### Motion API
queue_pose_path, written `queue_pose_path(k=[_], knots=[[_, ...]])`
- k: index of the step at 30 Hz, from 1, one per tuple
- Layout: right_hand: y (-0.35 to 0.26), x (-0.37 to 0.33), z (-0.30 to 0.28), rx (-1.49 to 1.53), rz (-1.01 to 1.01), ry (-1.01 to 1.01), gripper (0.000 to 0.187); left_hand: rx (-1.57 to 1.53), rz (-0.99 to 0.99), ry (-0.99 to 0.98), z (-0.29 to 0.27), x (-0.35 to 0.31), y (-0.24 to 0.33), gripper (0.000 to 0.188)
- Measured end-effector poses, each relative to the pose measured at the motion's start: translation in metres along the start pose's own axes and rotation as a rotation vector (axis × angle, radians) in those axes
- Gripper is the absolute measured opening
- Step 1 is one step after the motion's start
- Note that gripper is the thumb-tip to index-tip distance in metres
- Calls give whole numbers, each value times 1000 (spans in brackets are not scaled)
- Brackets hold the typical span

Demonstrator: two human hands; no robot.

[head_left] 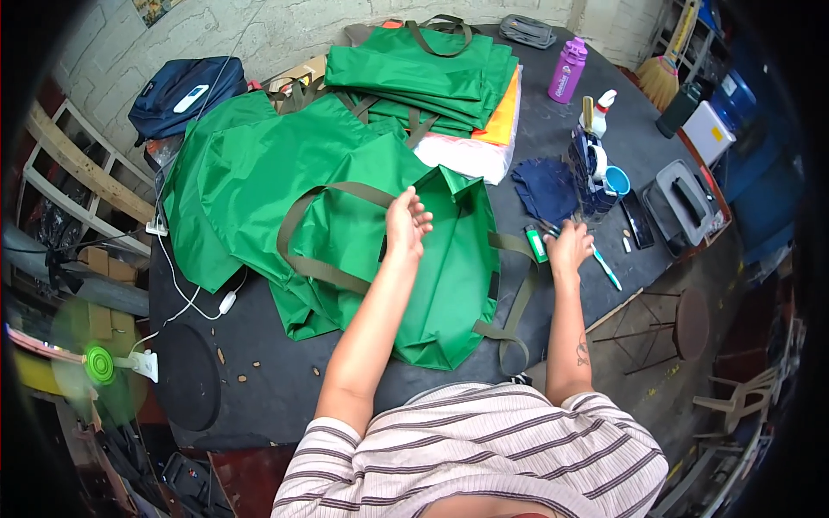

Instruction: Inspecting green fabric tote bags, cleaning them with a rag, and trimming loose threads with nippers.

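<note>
A green fabric bag [449, 289] with olive webbing handles [298, 216] lies on the dark table in front of me, its mouth partly spread. My left hand [408, 226] is at the bag's mouth beside one handle, with fingers loosely curled and apart and nothing seen in them. Right of the bag, my right hand [570, 249] reaches down to the table, its fingers bent around a small dark item that they mostly hide. Close by lie a green lighter [536, 244] and a teal-and-white toothbrush-like stick [607, 268].
Folded green bags [414, 73] are stacked at the back. A purple bottle [567, 71], spray bottle [603, 112], navy cloth [546, 188], tape holder [590, 173], phone [638, 218] and grey case [680, 207] stand rightward. A white cable [177, 281] and small fan [100, 364] are left.
</note>
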State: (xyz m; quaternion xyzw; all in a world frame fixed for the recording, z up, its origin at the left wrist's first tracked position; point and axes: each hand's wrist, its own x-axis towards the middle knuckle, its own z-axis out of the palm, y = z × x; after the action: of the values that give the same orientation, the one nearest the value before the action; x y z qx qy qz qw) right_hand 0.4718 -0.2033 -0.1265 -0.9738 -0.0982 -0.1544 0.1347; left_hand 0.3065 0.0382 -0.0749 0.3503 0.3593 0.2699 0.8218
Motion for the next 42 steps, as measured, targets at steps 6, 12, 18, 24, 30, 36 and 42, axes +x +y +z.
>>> queue_pose_path(k=[6,12,18,24,30,36,42], knots=[[-18,-14,2,60,-212,-20,46,233,-288,-128,24,18,-2,95],[-33,-4,-1,525,-67,-97,23,-66,-528,-223,20,62,-17,59],[-101,-47,-80,1603,-244,-384,37,-347,-569,-288,14,42,-37,15],[-118,-95,-37,1808,-174,-580,28,-438,-648,-585,3,40,-37,21],[-126,-106,-53,1485,-140,-461,26,-346,-215,-525,8,9,-28,25],[-140,-91,-48,1203,-334,-222,29,-299,-223,-605,14,-12,-18,23],[-142,-88,-52,1211,-298,-198,23,-367,-242,-674,9,-8,-19,22]])
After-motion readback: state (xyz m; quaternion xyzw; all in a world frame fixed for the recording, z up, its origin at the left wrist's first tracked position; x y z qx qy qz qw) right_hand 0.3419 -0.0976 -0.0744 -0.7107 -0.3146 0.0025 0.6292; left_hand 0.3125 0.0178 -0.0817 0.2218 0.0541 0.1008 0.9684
